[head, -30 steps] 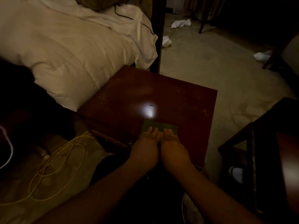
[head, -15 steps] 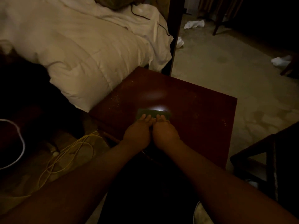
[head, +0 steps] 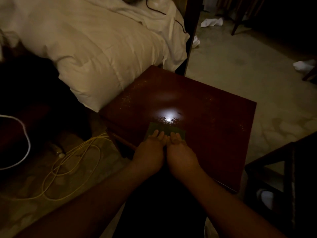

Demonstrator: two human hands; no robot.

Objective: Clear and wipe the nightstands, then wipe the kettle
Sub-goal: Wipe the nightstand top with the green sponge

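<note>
Head view: my left hand and my right hand lie side by side, touching, on the near part of the nightstand surface. Both hands are flat, fingers straight, pressing down on a green cloth that lies on the surface; neither hand grips it. The cloth's far edge shows beyond my fingertips. Just past the cloth, a bright spot of light reflects off the dark red surface, and pale specks dot the surface near its left and right edges. The bed with a white duvet stands beside the nightstand at left. A yellow cable lies coiled on the floor at left. White scraps lie on the floor beyond. The kettle does not show.
</note>
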